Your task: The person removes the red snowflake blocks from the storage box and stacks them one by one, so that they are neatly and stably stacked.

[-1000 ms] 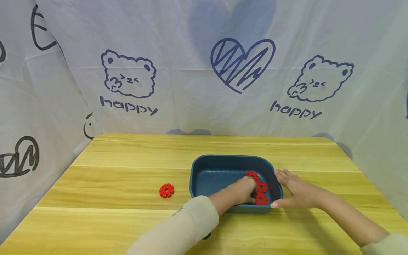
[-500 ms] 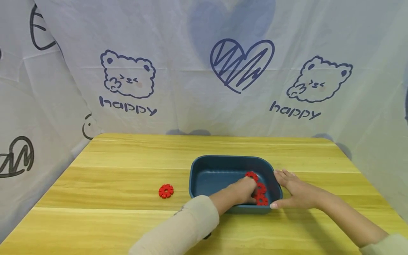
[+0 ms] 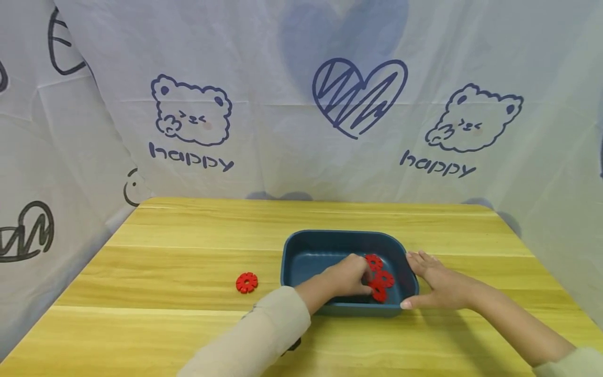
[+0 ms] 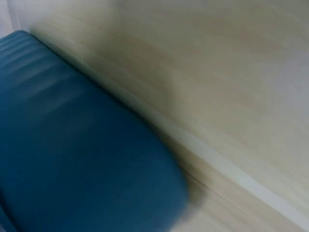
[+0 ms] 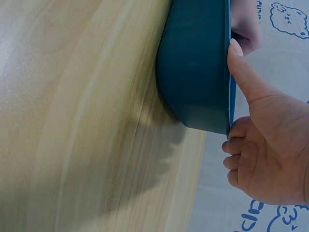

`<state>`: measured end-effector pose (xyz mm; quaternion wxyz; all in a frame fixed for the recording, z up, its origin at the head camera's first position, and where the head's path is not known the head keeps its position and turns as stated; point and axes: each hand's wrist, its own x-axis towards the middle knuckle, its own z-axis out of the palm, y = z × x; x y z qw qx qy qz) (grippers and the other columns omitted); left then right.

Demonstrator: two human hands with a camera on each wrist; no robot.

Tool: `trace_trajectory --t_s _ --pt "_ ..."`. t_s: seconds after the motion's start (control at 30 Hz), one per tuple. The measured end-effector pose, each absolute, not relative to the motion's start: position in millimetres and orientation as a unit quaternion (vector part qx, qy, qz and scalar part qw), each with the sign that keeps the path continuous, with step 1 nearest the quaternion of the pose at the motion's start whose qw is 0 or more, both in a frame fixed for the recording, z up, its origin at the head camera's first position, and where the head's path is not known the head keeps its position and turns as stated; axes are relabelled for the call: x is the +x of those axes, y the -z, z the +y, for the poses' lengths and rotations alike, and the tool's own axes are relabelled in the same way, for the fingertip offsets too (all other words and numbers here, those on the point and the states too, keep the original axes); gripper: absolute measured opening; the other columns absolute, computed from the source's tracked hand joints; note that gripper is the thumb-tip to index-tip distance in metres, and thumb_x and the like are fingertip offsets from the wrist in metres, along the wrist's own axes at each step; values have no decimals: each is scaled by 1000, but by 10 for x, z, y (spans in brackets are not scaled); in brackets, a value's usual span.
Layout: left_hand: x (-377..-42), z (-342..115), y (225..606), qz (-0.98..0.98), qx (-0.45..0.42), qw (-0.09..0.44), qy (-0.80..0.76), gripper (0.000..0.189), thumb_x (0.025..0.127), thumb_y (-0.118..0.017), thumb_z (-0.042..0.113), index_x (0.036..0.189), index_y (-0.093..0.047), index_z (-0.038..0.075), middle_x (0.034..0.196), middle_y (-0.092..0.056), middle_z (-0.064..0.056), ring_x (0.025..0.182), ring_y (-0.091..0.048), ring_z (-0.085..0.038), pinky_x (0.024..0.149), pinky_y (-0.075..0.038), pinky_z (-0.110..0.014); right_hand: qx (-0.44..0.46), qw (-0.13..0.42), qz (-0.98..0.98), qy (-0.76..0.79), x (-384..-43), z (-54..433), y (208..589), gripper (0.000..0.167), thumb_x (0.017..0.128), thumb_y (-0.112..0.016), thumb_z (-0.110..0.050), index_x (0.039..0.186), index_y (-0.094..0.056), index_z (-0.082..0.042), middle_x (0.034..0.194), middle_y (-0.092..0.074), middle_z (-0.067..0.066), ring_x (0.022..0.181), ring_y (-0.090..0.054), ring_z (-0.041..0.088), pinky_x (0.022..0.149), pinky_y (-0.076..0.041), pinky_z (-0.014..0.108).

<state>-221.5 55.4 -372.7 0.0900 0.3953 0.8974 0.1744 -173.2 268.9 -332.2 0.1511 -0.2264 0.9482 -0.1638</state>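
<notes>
A dark blue rectangular bin (image 3: 308, 267) stands on the table. Inside its right end lie several red notched discs (image 3: 378, 292), flower-shaped with centre holes. My left hand (image 3: 348, 275) reaches into the bin from the near side, fingers bent down beside the discs. Red shows by its blurred fingertips, and whether they pinch a disc is unclear. My right hand (image 3: 440, 283) rests against the bin's right end with thumb and fingers spread. Its thumb (image 5: 240, 65) touches the rim in the right wrist view. Only the bin's outer wall (image 4: 87, 145) and tabletop show in the left wrist view.
Another red notched disc (image 3: 247, 283) lies alone on the wooden table (image 3: 165, 251), left of the bin. A white cloth (image 3: 278, 157) with bear and heart drawings hangs behind the table and along its sides.
My left hand has shifted left and slightly up inside the bin, uncovering more of the red discs. The nearest disc has slid a little left. My right hand stays at the rim.
</notes>
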Motion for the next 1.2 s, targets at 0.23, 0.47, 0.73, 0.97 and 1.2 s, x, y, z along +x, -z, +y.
trace_trajectory --t_s 0.23,0.47,0.73,0.97,1.2 --pt "-2237 411 3681 903 378 86 -188 18 82 -71 20 90 -72 4 84 -68 -3 63 -47 -2 54 -39 -11 -227 148 948 165 -1729 2694 3326 106 75 -68 -55 140 -21 15 146 -18 35 132 -9 58 101 -19 70" --pt "-2193 253 3596 895 384 59 -221 20 82 -71 16 95 -71 1 92 -67 -7 71 -53 -7 59 -42 -11 -229 145 948 166 -1723 2688 3331 107 74 -68 -55 140 -21 15 146 -18 35 132 -9 58 101 -19 70" --pt "-2157 76 3544 873 408 20 -266 21 83 -70 14 98 -70 0 96 -65 -9 87 -63 -20 71 -50 -13 -233 145 947 168 -1725 2686 3321 107 75 -68 -56 140 -21 15 146 -18 35 132 -9 58 101 -18 70" --pt "-2120 -47 3526 860 414 -20 -297 20 83 -69 13 98 -70 0 98 -64 -10 90 -64 -22 76 -55 -25 -236 141 947 166 -1738 2691 3324 107 75 -67 -56 140 -22 15 146 -20 35 132 -10 58 101 -18 70" --pt "-2088 -137 3510 854 412 -57 -313 22 83 -70 16 98 -70 1 97 -64 -8 85 -63 -21 66 -50 -16 -234 144 947 168 -1747 2699 3330 107 75 -68 -56 140 -21 15 146 -19 35 132 -9 58 101 -18 70"
